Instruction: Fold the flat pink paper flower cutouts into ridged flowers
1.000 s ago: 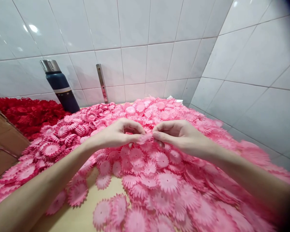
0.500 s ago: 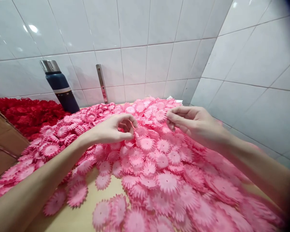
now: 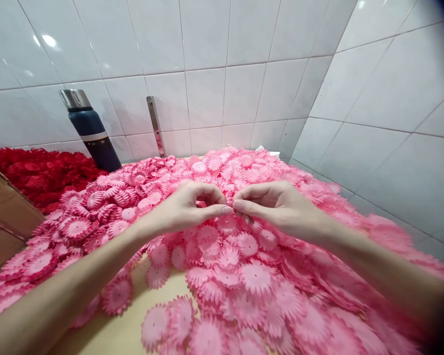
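My left hand [image 3: 192, 206] and my right hand [image 3: 281, 206] meet almost fingertip to fingertip above a heap of pink fabric flower discs [image 3: 257, 277]. Each hand is closed in a pinch of thumb and forefinger. Whatever sits between the fingertips is too small or too hidden to make out. The discs have scalloped, petal-like edges and tiny holes at the centre. Many lie loose or in overlapping stacks under and around both hands.
A dark blue bottle with a steel cap [image 3: 92, 130] stands at the back left beside red petal pieces [image 3: 40, 172]. Cardboard [image 3: 7, 212] edges the left side. A metal strip [image 3: 155, 125] leans at the tiled wall [image 3: 207, 93]. Yellowish tabletop [image 3: 144, 308] shows in front.
My hands have come together: the left moved right and slightly down, the right moved left and down. The fingers of my left hand have closed into a pinch.
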The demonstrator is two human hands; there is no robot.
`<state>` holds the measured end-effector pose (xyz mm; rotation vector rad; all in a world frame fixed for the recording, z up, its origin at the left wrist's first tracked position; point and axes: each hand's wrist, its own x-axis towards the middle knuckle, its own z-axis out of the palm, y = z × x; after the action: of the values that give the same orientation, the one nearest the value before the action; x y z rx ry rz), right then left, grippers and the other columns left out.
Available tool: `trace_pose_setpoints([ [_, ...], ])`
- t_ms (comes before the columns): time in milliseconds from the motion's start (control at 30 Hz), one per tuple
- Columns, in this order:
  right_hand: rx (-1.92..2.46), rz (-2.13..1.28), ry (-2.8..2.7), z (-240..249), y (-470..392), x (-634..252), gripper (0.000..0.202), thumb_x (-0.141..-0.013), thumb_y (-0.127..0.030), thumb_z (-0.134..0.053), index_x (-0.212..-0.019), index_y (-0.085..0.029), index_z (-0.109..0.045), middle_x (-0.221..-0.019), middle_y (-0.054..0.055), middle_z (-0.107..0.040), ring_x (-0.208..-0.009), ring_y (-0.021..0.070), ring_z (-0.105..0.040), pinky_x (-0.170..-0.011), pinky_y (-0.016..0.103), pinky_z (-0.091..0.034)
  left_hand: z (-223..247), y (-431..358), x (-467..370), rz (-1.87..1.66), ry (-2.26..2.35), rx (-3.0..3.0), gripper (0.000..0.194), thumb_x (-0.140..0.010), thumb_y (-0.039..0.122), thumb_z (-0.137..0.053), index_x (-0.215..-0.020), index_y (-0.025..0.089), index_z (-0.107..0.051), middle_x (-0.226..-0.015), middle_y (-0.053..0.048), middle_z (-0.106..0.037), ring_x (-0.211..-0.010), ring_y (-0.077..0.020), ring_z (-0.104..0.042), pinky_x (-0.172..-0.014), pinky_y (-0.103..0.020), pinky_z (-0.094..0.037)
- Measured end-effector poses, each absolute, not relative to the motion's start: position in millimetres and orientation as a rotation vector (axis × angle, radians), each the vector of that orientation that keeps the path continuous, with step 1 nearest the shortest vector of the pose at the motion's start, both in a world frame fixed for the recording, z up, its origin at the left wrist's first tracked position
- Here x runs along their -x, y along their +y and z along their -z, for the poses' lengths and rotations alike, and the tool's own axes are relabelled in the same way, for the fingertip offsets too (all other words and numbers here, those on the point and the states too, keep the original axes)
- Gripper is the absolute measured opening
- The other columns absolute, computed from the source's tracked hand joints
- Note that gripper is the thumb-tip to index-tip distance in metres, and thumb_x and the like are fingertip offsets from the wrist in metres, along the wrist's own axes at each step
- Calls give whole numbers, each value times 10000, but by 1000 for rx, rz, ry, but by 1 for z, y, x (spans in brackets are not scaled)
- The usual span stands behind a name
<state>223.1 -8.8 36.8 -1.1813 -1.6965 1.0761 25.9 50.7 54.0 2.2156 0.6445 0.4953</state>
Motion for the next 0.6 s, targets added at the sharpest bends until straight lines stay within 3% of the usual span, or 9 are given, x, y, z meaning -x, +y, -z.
trace_pose_setpoints([
  [300, 1186, -1078, -1726, -37, -8, -224, 231, -792, -407, -633, -740, -182, -650, -648, -7, -553, -569, 102, -474, -517, 241, -388, -55, 58, -22, -398, 621, -2182, 227, -838, 345, -566, -852, 134, -650, -737, -11, -604, -658, -99, -512, -606, -222, -417],
  [600, 1147, -861, -1570, -37, 5, -249, 252, -818, -410, -621, -736, -172, -615, -662, 5, -542, -608, 109, -489, -571, 259, -400, -59, 72, -6, -216, 700, -2228, 172, -786, 304, -591, -759, 136, -617, -706, -11, -585, -619, -101, -508, -557, -223, -406],
])
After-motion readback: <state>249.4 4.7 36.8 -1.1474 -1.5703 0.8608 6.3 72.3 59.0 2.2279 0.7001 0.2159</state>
